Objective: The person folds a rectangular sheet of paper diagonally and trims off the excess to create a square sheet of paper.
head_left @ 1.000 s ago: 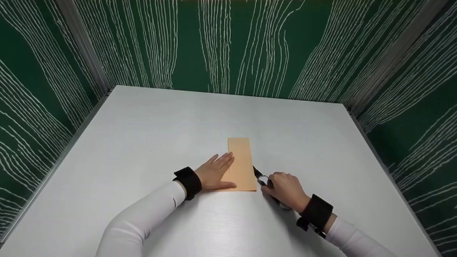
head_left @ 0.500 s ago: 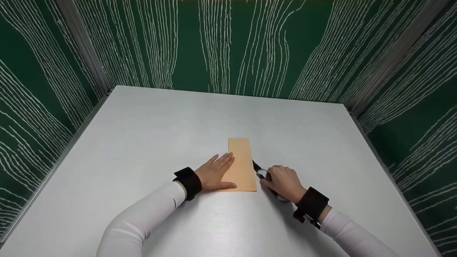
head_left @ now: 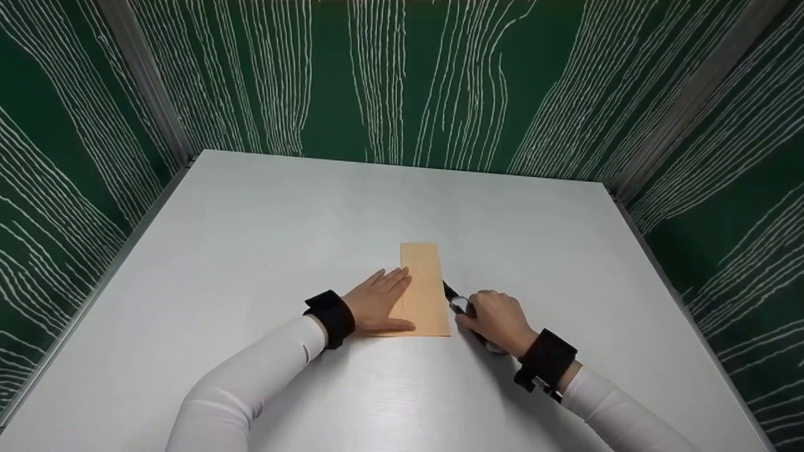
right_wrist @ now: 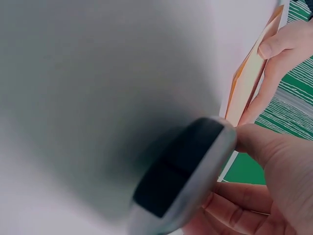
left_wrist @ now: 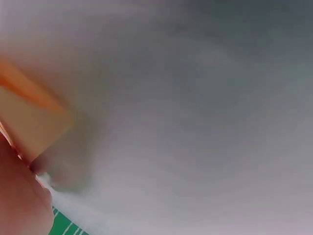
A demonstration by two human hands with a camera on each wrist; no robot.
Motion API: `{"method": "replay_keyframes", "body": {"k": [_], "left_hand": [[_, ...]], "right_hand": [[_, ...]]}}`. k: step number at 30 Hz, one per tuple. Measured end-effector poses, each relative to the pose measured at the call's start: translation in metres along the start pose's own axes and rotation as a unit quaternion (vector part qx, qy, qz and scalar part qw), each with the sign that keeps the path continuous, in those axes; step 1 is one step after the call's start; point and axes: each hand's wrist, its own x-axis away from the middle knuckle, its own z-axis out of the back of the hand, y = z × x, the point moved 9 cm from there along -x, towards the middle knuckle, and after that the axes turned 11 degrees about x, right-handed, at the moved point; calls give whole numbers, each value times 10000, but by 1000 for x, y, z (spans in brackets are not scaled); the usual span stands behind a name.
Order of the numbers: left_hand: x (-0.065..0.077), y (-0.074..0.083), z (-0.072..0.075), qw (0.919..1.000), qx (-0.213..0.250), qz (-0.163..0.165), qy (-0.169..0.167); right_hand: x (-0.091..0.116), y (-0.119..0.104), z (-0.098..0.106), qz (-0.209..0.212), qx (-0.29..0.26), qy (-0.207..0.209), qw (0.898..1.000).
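Folded light-orange paper lies on the white table, its long side running away from me. My left hand rests on the paper's left part with fingers and thumb spread. In my right hand I grip a black-and-silver stapler; its narrow black nose meets the paper's right edge. The right wrist view shows the stapler's rounded end large, with the thumb and curled fingers around it. There the folded paper has slightly parted layers. A paper corner shows in the left wrist view beside part of the left hand.
The white table extends around the paper to its far edge. Green walls with white wavy lines stand behind and at both sides, with grey metal posts at the corners. Black bands circle both wrists.
My right hand and the stapler have shifted a little away from me along the paper's right edge, mostly in the first half second. Left hand and paper have stayed put.
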Motion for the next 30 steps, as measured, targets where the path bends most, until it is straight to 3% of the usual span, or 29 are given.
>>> {"method": "replay_keyframes", "body": {"k": [4, 10, 18, 21, 26, 30], "left_hand": [[-7, -2, 2, 9993, -324, -84, 178], [-19, -2, 9, 9953, -464, -373, 761], [-31, 2, 17, 9840, -961, -668, 1346], [-35, -1, 17, 9857, -963, -590, 1252], [-44, -14, 11, 9962, -568, -183, 628], [-50, -21, 10, 9988, -422, 6, 257]], "right_hand": [[1, -1, 1, 41, 27, 22, 10000], [0, -2, 0, 120, 132, 23, 9998], [0, -2, -1, 120, 123, -13, 9999], [0, -2, -2, 105, 141, -38, 9998], [0, -2, -3, 70, 132, -58, 9999], [0, -2, -2, 68, 123, -21, 9999]]}}
